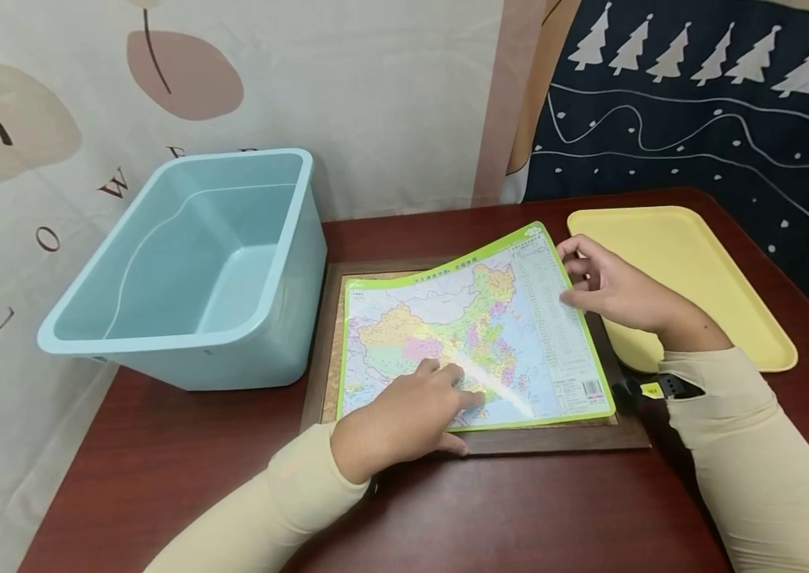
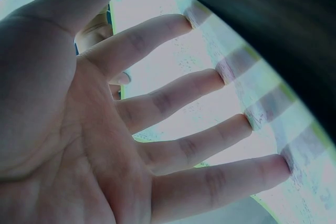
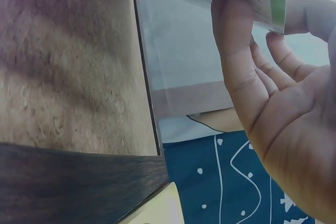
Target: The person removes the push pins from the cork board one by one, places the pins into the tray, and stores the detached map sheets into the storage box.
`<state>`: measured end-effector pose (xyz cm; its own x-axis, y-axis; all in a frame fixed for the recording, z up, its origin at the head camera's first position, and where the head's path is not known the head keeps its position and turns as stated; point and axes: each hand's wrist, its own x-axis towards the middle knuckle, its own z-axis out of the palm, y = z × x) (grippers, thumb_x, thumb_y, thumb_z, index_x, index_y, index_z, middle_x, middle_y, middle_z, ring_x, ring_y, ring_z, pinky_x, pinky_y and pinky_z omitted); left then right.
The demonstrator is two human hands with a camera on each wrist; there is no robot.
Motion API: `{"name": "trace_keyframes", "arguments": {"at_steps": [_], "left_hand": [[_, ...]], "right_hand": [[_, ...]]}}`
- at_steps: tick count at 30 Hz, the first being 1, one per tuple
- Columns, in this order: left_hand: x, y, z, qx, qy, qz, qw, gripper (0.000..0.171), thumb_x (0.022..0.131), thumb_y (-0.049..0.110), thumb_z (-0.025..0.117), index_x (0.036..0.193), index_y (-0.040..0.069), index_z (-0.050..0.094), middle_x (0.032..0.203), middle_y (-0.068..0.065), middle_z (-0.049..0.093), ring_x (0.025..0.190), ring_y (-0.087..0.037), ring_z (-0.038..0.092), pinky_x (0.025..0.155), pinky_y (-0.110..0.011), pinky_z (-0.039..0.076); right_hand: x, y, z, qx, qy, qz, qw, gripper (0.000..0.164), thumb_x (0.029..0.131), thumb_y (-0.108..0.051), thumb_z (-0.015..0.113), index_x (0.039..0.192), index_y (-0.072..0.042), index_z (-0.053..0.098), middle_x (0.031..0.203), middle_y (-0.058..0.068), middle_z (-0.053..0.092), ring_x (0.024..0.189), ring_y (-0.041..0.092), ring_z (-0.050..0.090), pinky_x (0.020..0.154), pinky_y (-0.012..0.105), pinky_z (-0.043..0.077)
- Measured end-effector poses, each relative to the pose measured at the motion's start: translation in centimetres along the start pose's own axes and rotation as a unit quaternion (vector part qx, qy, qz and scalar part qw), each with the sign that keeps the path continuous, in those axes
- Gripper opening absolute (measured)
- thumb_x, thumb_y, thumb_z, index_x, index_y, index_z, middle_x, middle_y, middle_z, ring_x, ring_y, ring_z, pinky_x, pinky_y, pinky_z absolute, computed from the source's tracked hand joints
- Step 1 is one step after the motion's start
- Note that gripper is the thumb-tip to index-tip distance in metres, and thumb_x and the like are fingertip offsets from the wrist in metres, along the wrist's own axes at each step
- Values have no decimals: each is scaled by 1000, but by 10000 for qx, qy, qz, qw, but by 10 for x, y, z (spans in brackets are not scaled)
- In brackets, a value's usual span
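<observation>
A map of China with a green border [image 1: 447,310] lies over a cork board in a dark wooden frame [image 1: 548,440]. The map's right side is lifted off the board, its far right corner highest. My right hand [image 1: 615,286] pinches that right edge; in the right wrist view the thumb [image 3: 236,40] lies against one face of the sheet, with bare cork [image 3: 79,72] showing beneath. My left hand [image 1: 404,410] rests on the map's lower middle. Its spread fingers [image 2: 163,100] touch the sheet with their tips in the left wrist view.
A light blue plastic tub [image 1: 247,358] stands at the left, close beside the board. At the right lies a yellow tray [image 1: 691,278], partly behind my right hand and wrist. Everything stands on a dark red table [image 1: 519,509], with printed cloths [image 1: 404,103] hanging behind it.
</observation>
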<state>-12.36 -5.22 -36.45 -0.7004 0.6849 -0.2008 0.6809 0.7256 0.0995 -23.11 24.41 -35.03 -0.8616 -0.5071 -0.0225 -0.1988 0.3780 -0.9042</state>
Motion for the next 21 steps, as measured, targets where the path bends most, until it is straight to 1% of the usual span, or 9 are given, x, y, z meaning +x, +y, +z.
{"name": "trace_keyframes", "arguments": {"at_steps": [5, 10, 13, 17, 21], "left_hand": [[1, 1, 1, -17, -16, -33, 10000, 62, 80, 50, 78, 136, 28, 63, 129, -5, 60, 115, -29, 56, 72, -36, 58], [1, 2, 1, -36, -38, -23, 10000, 60, 80, 50, 79, 135, 29, 65, 125, -4, 61, 110, -27, 56, 69, -34, 56], [0, 3, 0, -3, -33, -32, 10000, 59, 80, 50, 78, 134, 30, 65, 124, -4, 61, 112, -28, 56, 69, -34, 56], [0, 3, -1, 22, -36, -45, 10000, 59, 81, 50, 78, 134, 30, 64, 126, -4, 60, 115, -29, 57, 69, -35, 57], [-2, 2, -2, 26, -41, -42, 10000, 59, 81, 50, 78, 135, 31, 64, 127, -4, 60, 116, -29, 56, 69, -35, 57]], "right_hand": [[-1, 0, 0, 112, 1, -78, 9999, 39, 94, 10, 51, 126, -5, 36, 115, 17, 63, 87, 25, 70, 73, 31, 58], [-2, 1, 1, 264, -32, -78, 9996, 36, 96, 9, 50, 126, -5, 36, 118, 17, 63, 88, 24, 71, 73, 33, 59], [-2, 1, 0, 294, 11, -102, 9995, 36, 96, 8, 50, 127, -6, 36, 117, 15, 64, 88, 24, 71, 73, 33, 59], [-2, -1, 0, 301, 93, -87, 9995, 36, 96, 8, 52, 126, -6, 38, 112, 11, 64, 88, 22, 71, 72, 32, 59], [0, -3, 0, 257, 142, -13, 9996, 36, 96, 7, 53, 126, -6, 38, 109, 10, 64, 87, 22, 70, 72, 32, 58]]}}
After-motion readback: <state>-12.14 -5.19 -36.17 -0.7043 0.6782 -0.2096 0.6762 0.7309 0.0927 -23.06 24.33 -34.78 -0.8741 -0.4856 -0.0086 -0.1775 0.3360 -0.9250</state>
